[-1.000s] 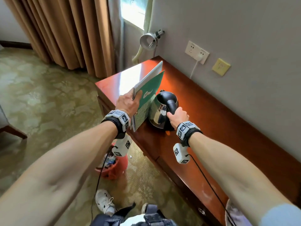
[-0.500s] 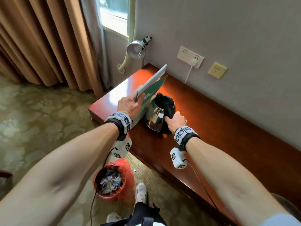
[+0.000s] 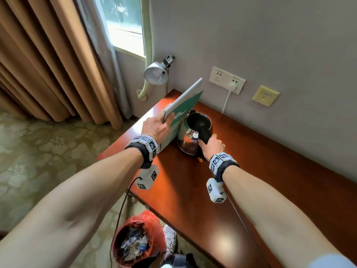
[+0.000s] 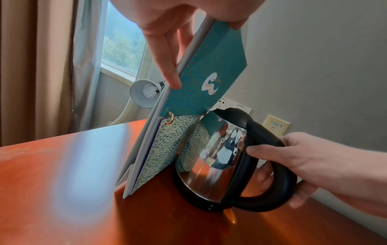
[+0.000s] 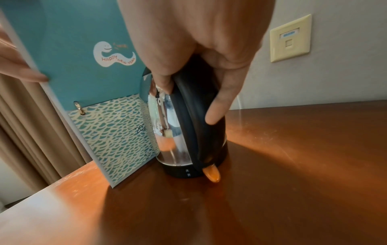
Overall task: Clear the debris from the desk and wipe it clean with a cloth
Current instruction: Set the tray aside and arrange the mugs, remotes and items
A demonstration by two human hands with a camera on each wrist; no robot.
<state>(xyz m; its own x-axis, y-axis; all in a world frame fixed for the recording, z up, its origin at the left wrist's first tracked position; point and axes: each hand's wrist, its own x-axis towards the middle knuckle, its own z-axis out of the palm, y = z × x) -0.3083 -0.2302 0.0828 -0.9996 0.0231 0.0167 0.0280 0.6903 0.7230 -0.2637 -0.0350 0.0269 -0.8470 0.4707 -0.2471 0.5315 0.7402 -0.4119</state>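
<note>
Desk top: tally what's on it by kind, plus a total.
Desk calendar: 1, left hand holds it
Electric kettle: 1, right hand grips its handle
Total on the desk: 2

No loose debris visible on the desk; the lamp sits past its far end.

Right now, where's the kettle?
In the head view, the kettle stands on the desk near its window end, right of the calendar, its handle held by the right hand.

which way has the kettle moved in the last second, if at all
Yes: the kettle, in the right hand, has moved along the desk toward its far end, nearer the white cord below the outlet.
</note>
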